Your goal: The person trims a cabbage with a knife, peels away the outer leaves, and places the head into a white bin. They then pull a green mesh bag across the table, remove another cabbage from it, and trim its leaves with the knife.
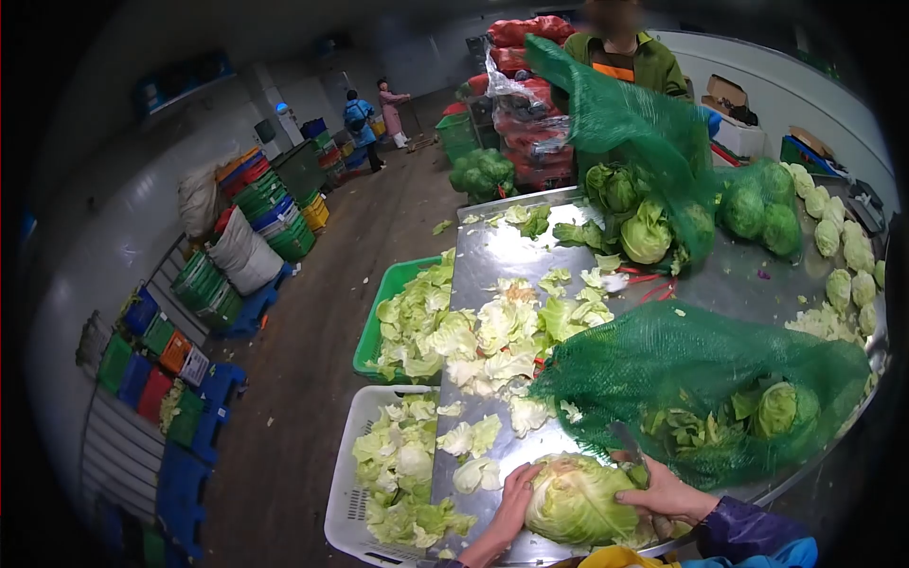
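At the near edge of the metal table, a pale green cabbage (579, 500) lies between my two hands. My left hand (516, 497) rests against its left side, fingers slightly bent. On the right side, my right hand (658, 490) has its thumb on the cabbage and its fingers wrapped round a knife (630, 443), whose dark blade points up and away. Just beyond, a green mesh bag (701, 355) holds cabbages. Loose leaves (476, 473) lie left of the cabbage.
Left of the table (488, 248) stand a white crate (339, 492) and a green crate (365, 355), both full of leaves. Across it, a person (663, 71) stands behind a raised green mesh bag (634, 114). Trimmed cabbages (857, 248) line the right edge.
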Available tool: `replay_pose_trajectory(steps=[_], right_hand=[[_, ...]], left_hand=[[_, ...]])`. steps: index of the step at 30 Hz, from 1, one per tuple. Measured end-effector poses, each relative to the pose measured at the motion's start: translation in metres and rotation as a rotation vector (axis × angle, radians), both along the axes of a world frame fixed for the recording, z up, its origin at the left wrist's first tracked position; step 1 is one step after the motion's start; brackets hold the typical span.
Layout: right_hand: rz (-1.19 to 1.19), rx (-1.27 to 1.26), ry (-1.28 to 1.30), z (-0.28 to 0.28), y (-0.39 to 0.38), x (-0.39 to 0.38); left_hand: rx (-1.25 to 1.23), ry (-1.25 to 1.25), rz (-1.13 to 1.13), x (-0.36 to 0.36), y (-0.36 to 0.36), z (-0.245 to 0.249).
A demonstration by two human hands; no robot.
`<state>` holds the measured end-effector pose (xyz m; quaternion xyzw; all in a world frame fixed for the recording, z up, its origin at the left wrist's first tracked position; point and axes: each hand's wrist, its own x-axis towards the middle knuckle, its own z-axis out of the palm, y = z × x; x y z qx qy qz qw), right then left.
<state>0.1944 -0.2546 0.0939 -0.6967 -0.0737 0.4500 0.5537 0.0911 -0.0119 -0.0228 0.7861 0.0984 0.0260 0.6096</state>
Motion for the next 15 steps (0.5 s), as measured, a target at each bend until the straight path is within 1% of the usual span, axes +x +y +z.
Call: replay_pose_trajectory(steps=[1,2,4,5,7,8,10,12,14,15], right_hand=[[-0.098,0.141,0.164,0.0,0.001,-0.001],[-0.098,0.141,0.164,-0.001,0.003,-0.001],[-0.142,0.226,0.321,-0.007,0.009,0.003],[-0.142,0.226,0.321,-0.02,0.011,0.006],[-0.222,0.383,0.372,-0.038,0.016,0.01],[-0.22,0.385,0.372,-0.043,0.018,0.01],[-0.451,0.502,0.446,-0.032,0.033,0.005],[-0.459,0.542,0.44,-0.043,0.036,0.007],[-0.522,0.622,0.511,-0.048,0.04,0.008],[-0.523,0.622,0.511,-0.047,0.041,0.008]], left_hand=[[-0.124,0.045,-0.031,0.0,0.001,0.008],[-0.124,0.044,-0.031,-0.001,0.002,0.008],[0.018,0.062,-0.074,0.0,0.003,0.008],[0.018,0.062,-0.074,0.0,0.004,0.007],[-0.005,0.074,-0.068,0.001,0.007,0.004],[-0.003,0.074,-0.067,0.001,0.007,0.005],[0.096,0.023,-0.077,0.002,0.003,0.007],[0.079,0.041,-0.052,0.005,-0.001,0.006],[0.062,0.06,-0.029,0.007,-0.001,0.005],[0.071,0.06,-0.033,0.008,0.0,0.003]])
